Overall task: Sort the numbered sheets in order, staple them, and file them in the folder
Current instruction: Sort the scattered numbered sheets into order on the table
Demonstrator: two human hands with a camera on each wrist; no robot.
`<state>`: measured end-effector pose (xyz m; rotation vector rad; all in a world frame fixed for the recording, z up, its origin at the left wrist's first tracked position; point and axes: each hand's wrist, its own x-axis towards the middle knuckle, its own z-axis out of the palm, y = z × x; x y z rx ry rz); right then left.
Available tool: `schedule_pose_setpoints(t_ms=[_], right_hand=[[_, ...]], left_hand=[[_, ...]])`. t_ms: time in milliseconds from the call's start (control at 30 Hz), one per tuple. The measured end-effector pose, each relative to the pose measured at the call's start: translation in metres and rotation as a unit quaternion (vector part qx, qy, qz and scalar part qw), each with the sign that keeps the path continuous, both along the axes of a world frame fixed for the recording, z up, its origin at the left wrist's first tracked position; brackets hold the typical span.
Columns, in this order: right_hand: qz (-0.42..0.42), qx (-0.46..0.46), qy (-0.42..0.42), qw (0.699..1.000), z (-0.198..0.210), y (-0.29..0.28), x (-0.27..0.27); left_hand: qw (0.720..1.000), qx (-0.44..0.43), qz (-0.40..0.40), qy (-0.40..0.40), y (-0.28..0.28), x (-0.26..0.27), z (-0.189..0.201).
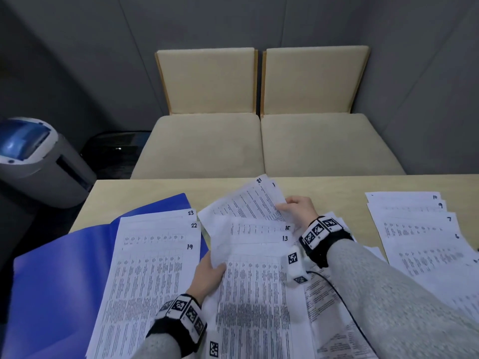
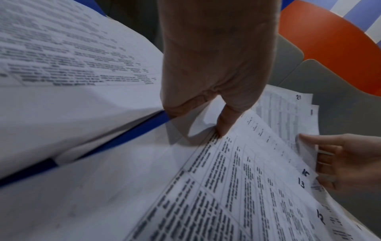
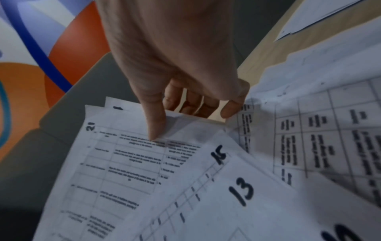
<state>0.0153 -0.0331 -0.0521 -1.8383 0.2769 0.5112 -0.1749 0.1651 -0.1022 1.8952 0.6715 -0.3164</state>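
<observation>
Still sorting: left hand [image 1: 208, 274] pinches fanned sheets [image 1: 255, 268], right hand [image 1: 298, 211] fingers pinch sheet 21 [image 1: 248, 200]; next, probably onto 19–23 pile [image 1: 155, 255].

Head high; wrists close over sheets [image 1: 254, 268]

On the table [image 1: 337, 187], the open folder [image 1: 59, 281] lies at the left with sheets 23, 22 and 19 [image 1: 153, 268] on it. Sheets 13 and 15 [image 1: 259, 255] lie in the middle, sheets 21 and 1 [image 1: 248, 200] behind them. Sheets 10 to 6 [image 1: 420, 229] lie far right.
</observation>
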Motion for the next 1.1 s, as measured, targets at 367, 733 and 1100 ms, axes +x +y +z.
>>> schedule_pose_setpoints(t_ms=[367, 733, 1100], right_hand=[[0.037, 0.032, -0.023, 0.999, 0.034, -0.025, 0.001], [-0.107, 0.170, 0.028, 0.979, 0.064, -0.027, 0.005], [-0.024, 0.055, 0.022, 0.998, 0.058, -0.014, 0.017]], left_hand=[[1.000, -0.027, 0.002, -0.007, 0.003, 0.002, 0.000], [1.000, 0.025, 0.012, -0.008, -0.001, -0.003, 0.004], [0.999, 0.049, 0.000, -0.022, -0.003, -0.004, 0.008]])
